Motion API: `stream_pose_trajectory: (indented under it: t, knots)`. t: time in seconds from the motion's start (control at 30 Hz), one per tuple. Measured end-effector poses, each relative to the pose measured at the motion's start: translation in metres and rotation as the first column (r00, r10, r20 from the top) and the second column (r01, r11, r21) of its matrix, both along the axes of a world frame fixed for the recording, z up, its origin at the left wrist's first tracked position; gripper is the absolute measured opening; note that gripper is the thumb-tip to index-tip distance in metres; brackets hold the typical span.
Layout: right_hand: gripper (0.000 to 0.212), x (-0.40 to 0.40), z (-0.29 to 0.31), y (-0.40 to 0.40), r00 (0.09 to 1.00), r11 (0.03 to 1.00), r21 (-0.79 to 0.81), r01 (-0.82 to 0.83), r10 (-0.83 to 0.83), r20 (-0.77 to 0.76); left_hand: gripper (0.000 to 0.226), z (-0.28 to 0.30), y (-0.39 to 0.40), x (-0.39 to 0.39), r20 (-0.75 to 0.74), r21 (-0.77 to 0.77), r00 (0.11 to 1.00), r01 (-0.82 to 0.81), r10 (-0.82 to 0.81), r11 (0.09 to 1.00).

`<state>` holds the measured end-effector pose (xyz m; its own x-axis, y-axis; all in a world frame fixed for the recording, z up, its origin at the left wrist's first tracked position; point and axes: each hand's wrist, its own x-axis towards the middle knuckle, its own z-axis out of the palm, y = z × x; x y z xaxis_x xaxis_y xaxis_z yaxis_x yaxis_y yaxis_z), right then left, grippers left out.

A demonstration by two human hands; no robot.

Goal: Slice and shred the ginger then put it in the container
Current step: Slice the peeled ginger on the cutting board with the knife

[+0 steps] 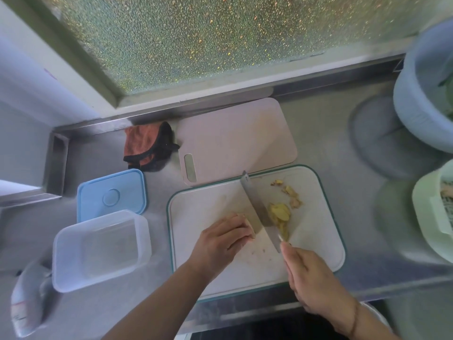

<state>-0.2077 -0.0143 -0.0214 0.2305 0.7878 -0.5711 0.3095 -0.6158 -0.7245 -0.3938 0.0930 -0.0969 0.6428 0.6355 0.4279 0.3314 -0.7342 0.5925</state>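
Note:
On the white cutting board (316,244) with a teal rim, my left hand (220,239) grips a piece of ginger (251,228), its cut end facing right. My right hand (308,273) grips the handle of a knife (257,207), whose blade stands against the ginger's cut face. A pile of yellow ginger slices (280,217) lies just right of the blade. Peel scraps (290,193) lie further back on the board. The clear plastic container (100,249) stands to the left of the board with nothing in it.
A blue lid (111,193) lies behind the container. A pink cutting board (235,138) and an orange cloth (147,146) sit at the back. Blue basin (421,94) and green basket (434,209) stand at the right. A plastic bag (29,298) lies at the left.

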Motion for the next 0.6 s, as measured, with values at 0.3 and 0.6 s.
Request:
stream_pose_trajectory:
  t: [0.3,0.6]
  knots:
    - [0.075,-0.019,0.021,-0.015,0.986,0.989,0.098,-0.109,0.095,0.137,0.013,0.002,-0.001,0.002,0.015,-0.032,1.000,-0.006,0.007,0.999]
    - [0.055,-0.018,0.027,-0.015,0.980,0.986,0.071,-0.152,0.141,0.141,0.023,0.000,-0.001,0.002,0.015,0.002,1.000,0.005,-0.005,1.000]
